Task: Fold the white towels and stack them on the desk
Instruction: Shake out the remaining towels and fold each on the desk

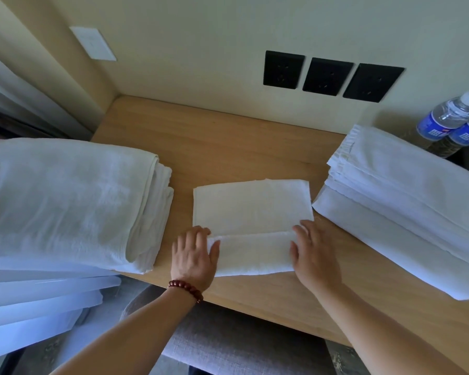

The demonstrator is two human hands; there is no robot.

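Observation:
A small white towel (pixel 251 207) lies flat in the middle of the wooden desk (pixel 214 142), its near third folded over itself. My left hand (pixel 194 257) rests on the left end of that folded flap, thumb on top and fingers flat. My right hand (pixel 313 255) presses the flap's right end with straight fingers. A thick pile of white towels (pixel 65 196) sits on the left of the desk and hangs over its front edge. A neat stack of folded white towels (pixel 406 204) stands on the right.
Two water bottles (pixel 450 121) with blue labels stand at the back right beside the stack. Three black wall sockets (pixel 328 77) sit above the desk's rear edge. A grey upholstered chair (pixel 228 339) is below the desk's front edge, between my arms.

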